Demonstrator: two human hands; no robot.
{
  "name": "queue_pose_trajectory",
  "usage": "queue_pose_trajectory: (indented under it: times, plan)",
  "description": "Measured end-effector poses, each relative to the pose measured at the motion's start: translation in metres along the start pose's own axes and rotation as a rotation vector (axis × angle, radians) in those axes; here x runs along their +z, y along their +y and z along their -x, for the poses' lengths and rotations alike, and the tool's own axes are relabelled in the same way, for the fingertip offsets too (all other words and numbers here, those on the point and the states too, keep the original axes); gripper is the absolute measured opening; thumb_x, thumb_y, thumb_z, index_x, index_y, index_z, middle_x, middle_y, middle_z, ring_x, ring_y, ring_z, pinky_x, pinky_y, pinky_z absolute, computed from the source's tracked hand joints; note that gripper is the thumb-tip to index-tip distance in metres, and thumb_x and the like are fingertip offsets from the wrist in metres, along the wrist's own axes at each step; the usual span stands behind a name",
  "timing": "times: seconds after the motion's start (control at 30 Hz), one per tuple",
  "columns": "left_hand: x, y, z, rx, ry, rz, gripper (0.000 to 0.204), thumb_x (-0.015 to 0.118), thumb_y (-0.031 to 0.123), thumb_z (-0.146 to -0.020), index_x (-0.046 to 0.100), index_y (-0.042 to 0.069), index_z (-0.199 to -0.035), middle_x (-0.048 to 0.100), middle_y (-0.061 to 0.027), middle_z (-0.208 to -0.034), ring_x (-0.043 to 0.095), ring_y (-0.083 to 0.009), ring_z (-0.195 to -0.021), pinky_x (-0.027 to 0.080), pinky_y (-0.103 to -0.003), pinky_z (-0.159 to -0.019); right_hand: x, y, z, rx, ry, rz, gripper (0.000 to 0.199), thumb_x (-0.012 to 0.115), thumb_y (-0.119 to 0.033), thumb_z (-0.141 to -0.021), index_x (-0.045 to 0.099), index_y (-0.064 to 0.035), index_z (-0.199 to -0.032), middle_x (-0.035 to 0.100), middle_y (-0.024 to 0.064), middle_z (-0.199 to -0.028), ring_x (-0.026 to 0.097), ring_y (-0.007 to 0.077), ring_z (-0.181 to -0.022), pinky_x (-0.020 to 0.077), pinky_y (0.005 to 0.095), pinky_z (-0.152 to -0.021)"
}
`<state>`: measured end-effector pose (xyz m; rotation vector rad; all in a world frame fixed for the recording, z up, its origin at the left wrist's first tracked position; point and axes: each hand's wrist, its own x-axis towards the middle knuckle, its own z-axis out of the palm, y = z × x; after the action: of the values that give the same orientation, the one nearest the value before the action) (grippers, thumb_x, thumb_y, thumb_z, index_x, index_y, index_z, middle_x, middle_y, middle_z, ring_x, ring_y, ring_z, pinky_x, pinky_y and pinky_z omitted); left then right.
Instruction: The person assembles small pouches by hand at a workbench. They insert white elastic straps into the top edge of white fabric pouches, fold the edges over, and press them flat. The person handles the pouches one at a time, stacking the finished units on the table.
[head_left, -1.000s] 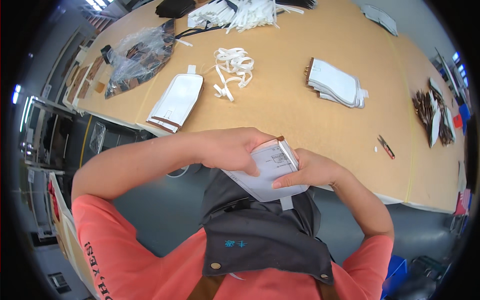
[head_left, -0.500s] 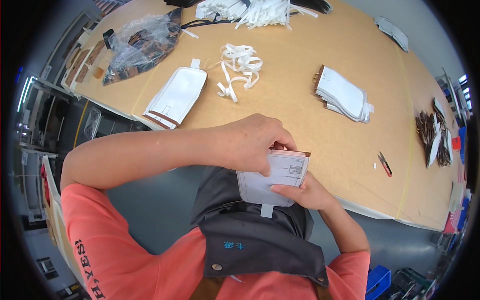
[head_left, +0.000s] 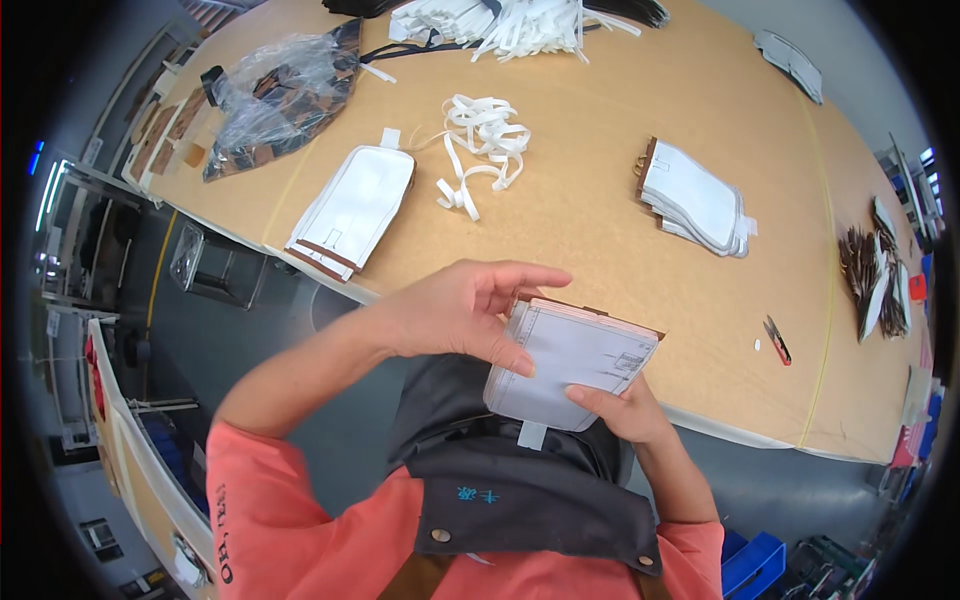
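My right hand (head_left: 632, 410) grips the lower right of a small stack of flat white-backed panels (head_left: 560, 365), thumb on the front face. The stack has a brown and pinkish layered top edge, drawn lines on its face and a pale tab at the bottom, and is held tilted above my lap. My left hand (head_left: 470, 308) is at its upper left corner. Its thumb touches the face, while the index finger stretches out above the top edge, apart from the other fingers. The tips of those other fingers are partly hidden.
On the brown-covered table (head_left: 590, 190) lie a panel stack (head_left: 355, 205) at left, another stack (head_left: 695, 200) at right, and a tangled white tape (head_left: 485, 140). Red-handled thread snips (head_left: 778, 342) rest near the right edge. A plastic-wrapped bundle (head_left: 285, 95) and white strips (head_left: 530, 25) lie farther back.
My left hand has drawn back to the left from the top edge, and its index finger has straightened. My right hand still holds the stack, which now sits slightly farther right.
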<state>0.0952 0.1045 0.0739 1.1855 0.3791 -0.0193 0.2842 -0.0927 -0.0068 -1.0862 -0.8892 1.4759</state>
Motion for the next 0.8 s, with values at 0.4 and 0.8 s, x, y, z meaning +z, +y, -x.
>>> queue_pose_trajectory:
  times: [0.4,0.8]
  plan:
    - [0.009,-0.088,-0.009,0.054,0.163,0.471,0.046,0.052,0.030,-0.105,0.053,-0.002,-0.139,0.064,-0.0104,-0.126,0.064,-0.0149,-0.111,0.052,-0.031,-0.096,0.001,0.026,0.004,0.144,0.311,-0.391,0.068,0.077,-0.013,-0.082,0.045,-0.0011,-0.141,0.058,0.0137,-0.133,0.056,0.0271,-0.125,0.0478,0.0424,-0.104]
    - [0.008,-0.109,0.000,0.026,0.296,0.255,0.030,0.061,0.021,-0.101,0.069,-0.002,-0.119,0.072,-0.0059,-0.101,0.066,-0.0085,-0.090,0.054,-0.026,-0.079,0.007,0.036,0.008,0.152,0.440,-0.330,0.075,0.078,-0.015,-0.080,0.040,-0.0010,-0.144,0.056,0.0148,-0.133,0.057,0.0291,-0.123,0.0481,0.0430,-0.104]
